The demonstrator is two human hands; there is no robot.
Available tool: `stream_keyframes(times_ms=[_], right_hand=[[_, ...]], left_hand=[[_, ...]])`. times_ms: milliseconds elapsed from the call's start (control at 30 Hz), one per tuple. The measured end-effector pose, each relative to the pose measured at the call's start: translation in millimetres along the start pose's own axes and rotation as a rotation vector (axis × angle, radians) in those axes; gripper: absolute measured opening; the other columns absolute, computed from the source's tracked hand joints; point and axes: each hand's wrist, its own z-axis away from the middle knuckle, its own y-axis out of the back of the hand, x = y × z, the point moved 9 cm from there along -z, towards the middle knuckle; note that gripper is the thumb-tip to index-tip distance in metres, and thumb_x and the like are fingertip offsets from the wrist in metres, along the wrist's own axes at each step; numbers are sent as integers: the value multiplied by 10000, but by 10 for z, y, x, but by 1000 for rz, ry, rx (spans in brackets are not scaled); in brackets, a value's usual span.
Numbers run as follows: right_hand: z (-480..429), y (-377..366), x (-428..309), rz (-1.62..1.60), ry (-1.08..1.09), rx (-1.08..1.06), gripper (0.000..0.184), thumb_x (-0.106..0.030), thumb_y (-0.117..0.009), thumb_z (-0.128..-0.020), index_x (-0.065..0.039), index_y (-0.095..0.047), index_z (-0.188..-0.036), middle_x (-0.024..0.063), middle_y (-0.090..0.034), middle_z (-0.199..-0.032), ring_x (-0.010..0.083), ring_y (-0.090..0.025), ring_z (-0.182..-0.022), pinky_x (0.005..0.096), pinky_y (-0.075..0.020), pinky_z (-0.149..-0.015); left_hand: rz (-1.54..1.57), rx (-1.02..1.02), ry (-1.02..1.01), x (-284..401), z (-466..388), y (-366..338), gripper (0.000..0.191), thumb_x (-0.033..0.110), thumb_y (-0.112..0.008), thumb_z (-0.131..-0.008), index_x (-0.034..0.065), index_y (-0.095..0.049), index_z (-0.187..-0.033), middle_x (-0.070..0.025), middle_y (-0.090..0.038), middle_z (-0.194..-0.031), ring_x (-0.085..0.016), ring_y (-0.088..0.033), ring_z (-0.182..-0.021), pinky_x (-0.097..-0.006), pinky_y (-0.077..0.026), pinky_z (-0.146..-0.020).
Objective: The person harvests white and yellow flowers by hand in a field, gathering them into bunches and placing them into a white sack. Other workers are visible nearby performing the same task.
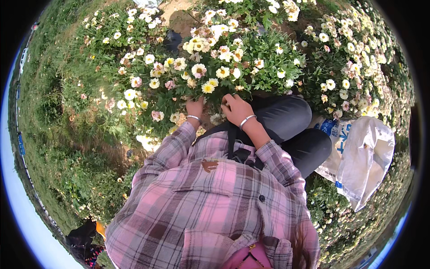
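My left hand [195, 107], a bangle at its wrist, reaches into the near edge of a bush of white and yellow chrysanthemums [199, 70]. Leaves cover its fingertips, so what they touch cannot be told. Just to its right, my right hand [235, 107] has its fingers bent at the same bush, beside my knee and below a yellow chrysanthemum bloom [208, 88]. Whether anything is between its fingers is not visible. Some blooms around the hands are pinkish or browned.
A white woven plastic sack [366, 158] bearing writing lies to the right, beside my bent legs. More flowering bushes [359, 60] fill the right side. Bare soil [174, 16] shows at the top. Part of another person in dark clothing [82, 240] appears at the lower left.
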Motion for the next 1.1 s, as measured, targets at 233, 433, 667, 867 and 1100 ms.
stream_keyframes(times_ms=[233, 433, 667, 867, 1100], right_hand=[[5, -96, 267, -113, -107, -73, 173, -222, -627, -848, -107, -602, -974, 169, -597, -898, 361, -611, -863, 442, -504, -786], [-59, -54, 272, -245, -94, -18, 150, -177, -621, -850, -80, -630, -964, 111, -612, -833, 278, -596, -814, 377, -490, -764], [-119, -169, 568, -472, -139, 17, 183, -87, -576, -868, -71, -647, -1036, 57, -602, -834, 159, -575, -684, 299, -493, -609], [-141, -254, 618, -527, -169, 15, 229, -21, -499, -881, -50, -632, -1066, 34, -623, -828, 95, -563, -591, 252, -496, -522], [-12, -112, 399, -702, -344, -79, 203, 8, -461, -855, -34, -618, -977, 54, -652, -759, 131, -633, -579, 281, -519, -543]], left_hand=[[268, -255, 498, 361, 377, -94, 165, 73, -476, -888, 25, -613, -964, -68, -566, -712, -158, -486, -473, -277, -372, -412], [16, -358, 386, 416, 752, 195, 237, 116, -455, -901, -15, -605, -1029, -84, -584, -785, -163, -561, -598, -288, -481, -530], [233, -730, 660, 128, 917, -610, 321, 336, -599, -939, 65, -603, -1111, -54, -623, -1030, -162, -598, -968, -325, -516, -836], [725, -659, 919, -219, 677, -1271, 268, 319, -507, -981, 88, -578, -1097, -93, -664, -963, -260, -663, -857, -436, -558, -730], [885, -713, 904, -186, 661, -1339, 282, 298, -415, -1012, 92, -573, -1121, -97, -662, -998, -257, -663, -852, -419, -566, -687]])
